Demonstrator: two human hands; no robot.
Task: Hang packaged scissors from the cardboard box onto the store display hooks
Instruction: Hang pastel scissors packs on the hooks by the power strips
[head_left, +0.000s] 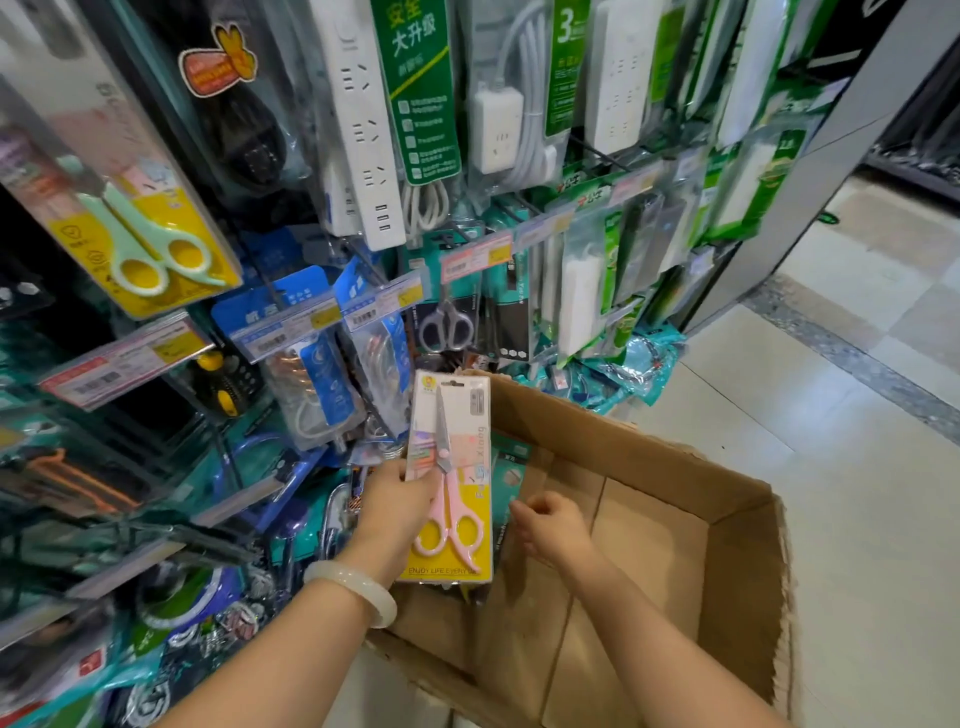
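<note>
Head camera: the left hand grips a pack of pink scissors by its left edge, upright above the cardboard box, below the display hooks. The right hand, fingers loosely curled and holding nothing, hovers just right of the pack.

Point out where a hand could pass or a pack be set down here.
Free: cardboard box floor right of the right hand, and tiled floor beyond its right wall. Crowded: display hooks left of the pink scissors pack.
</note>
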